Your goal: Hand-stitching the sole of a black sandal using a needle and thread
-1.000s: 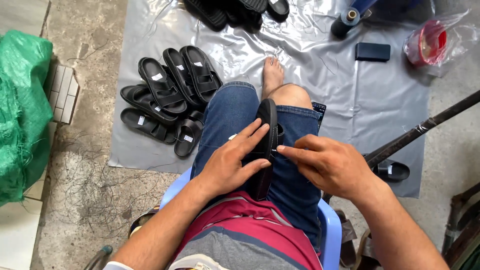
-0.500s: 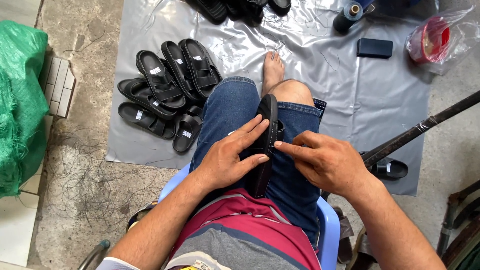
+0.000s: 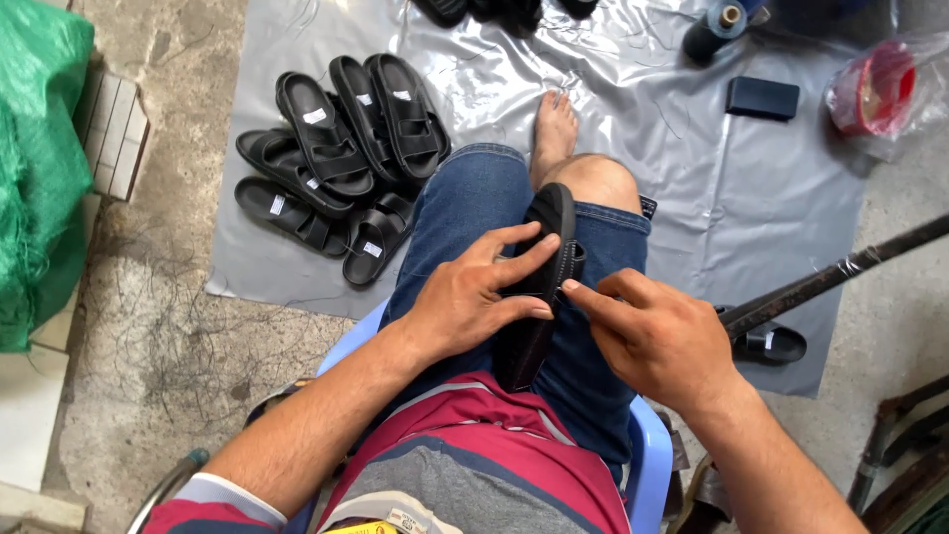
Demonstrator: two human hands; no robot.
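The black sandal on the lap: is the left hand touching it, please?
Touching: the head view shows the left hand with its fingers laid across the black sandal.

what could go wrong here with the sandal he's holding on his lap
1. The black sandal stands on edge on the thigh, steadied mainly by the left hand; it may tip or slide off the knee.
2. The right hand touches its rim with fingertips only, so that grip could slip.
3. A dropped sandal might land among the pile of black sandals on the grey plastic sheet and get mixed up.
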